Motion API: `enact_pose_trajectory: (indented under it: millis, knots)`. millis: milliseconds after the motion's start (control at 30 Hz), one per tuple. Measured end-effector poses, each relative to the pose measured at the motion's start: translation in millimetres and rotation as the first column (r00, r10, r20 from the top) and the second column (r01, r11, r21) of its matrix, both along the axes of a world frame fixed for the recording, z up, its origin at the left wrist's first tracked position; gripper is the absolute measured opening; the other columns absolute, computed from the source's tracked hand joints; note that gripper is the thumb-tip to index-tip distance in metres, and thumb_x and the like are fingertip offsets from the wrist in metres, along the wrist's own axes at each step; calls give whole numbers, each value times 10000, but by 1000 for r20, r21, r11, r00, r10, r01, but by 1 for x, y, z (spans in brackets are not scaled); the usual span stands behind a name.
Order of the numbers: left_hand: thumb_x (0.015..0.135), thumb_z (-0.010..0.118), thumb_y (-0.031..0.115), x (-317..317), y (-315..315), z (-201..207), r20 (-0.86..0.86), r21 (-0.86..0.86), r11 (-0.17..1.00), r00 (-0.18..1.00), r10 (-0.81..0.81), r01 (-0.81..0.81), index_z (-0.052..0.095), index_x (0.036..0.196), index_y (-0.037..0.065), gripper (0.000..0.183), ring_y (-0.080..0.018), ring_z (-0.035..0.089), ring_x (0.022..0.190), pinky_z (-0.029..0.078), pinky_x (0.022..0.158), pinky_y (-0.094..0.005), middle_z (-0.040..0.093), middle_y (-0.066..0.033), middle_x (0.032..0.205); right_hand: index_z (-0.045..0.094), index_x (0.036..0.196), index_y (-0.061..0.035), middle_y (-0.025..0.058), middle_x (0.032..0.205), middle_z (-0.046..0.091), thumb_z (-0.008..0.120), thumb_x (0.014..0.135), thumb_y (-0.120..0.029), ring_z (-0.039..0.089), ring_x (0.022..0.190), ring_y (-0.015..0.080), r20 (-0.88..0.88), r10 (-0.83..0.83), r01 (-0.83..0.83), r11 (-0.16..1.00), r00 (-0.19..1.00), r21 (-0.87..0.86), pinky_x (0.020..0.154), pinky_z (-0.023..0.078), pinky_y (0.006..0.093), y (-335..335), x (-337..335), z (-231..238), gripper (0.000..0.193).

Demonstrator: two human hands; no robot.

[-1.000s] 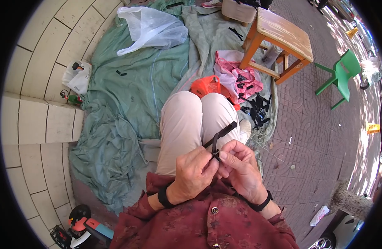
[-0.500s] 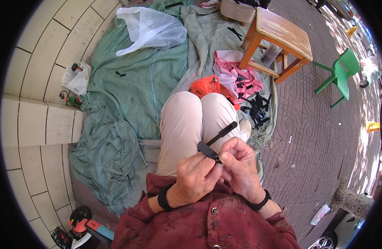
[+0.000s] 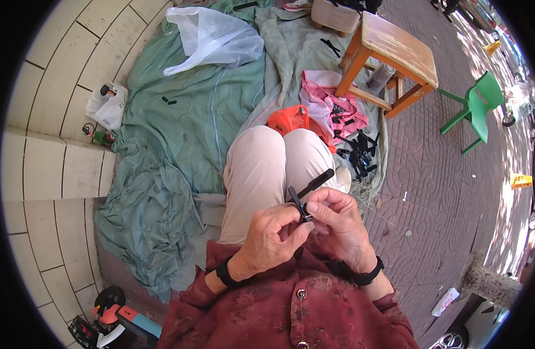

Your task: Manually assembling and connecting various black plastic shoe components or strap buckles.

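Observation:
Above my lap, both hands are closed on one black two-armed piece [image 3: 318, 181], whose exact kind I cannot make out. One slim arm of it points up and to the right; a shorter flat arm rises beside it from the same end. My left hand [image 3: 272, 235] pinches the lower end, thumb and fingers near a small shiny part. From the other side, my right hand [image 3: 342, 228] grips the same end with thumb and forefinger, partly hiding the joint. To the right of my knees, a pile of similar black pieces [image 3: 360, 154] lies on the ground sheet.
A pink-and-white cloth [image 3: 317, 86] with black pieces on it and a red plastic bag [image 3: 288, 118] lie past my knees. Beyond are a wooden stool [image 3: 400, 41], a green chair [image 3: 482, 102] and a white plastic bag [image 3: 212, 41]. A tiled wall [image 3: 43, 168] stands left.
The short flat arm has swung more upright, away from my left fingers. My left thumb now presses at the piece's lower end, and my left fingers have shifted.

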State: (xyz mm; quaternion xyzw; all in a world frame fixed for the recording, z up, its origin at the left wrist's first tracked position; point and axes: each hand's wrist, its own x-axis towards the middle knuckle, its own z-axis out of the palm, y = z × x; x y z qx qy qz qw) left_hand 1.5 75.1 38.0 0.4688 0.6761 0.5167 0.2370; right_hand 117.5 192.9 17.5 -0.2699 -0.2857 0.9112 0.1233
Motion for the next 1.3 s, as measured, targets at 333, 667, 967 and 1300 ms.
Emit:
enact_pose_trajectory:
  millis: [333, 667, 967, 1300]
  knots:
    - [877, 635, 146, -1, -2, -5, 167, -62, 998, 986, -12, 23, 583, 680, -20, 263, -195, 479, 518, 368, 516, -336, 506, -88, 591, 617, 949, -2, -21, 719, 566, 632, 928, -75, 415, 557, 31, -65, -64, 66, 998, 996, 23, 511, 344, 187, -8, 2, 3, 77]
    - [852, 621, 81, 6, 5, -12, 119, -77, 996, 992, -43, 53, 581, 699, -15, 185, -181, 502, 515, 382, 508, -326, 534, -90, 596, 644, 965, -63, -27, 723, 589, 685, 900, -104, 489, 573, 43, -18, -35, 35, 999, 999, -36, 532, 384, 196, -6, 13, -11, 86]
    - [921, 457, 3, -7, 2, -30, 662, -223, 970, 746, 78, 96, 605, 1070, -13, 210, -117, 581, 855, 482, 807, -255, 610, -56, 964, 588, 904, -94, -12, 727, 610, 587, 960, -162, 590, 622, 74, 245, -487, 405, 858, 839, 316, 553, 459, 226, 87, 67, -66, 88]
    - [974, 415, 19, -8, 17, -17, 855, -275, 960, 471, 219, 53, 538, 1174, -69, 251, -232, 620, 1084, 497, 953, -310, 609, -174, 1143, 645, 1020, -11, 3, 764, 622, 607, 930, -155, 567, 664, 76, 361, -573, 222, 708, 736, 671, 605, 458, 226, 138, 86, -114, 174]
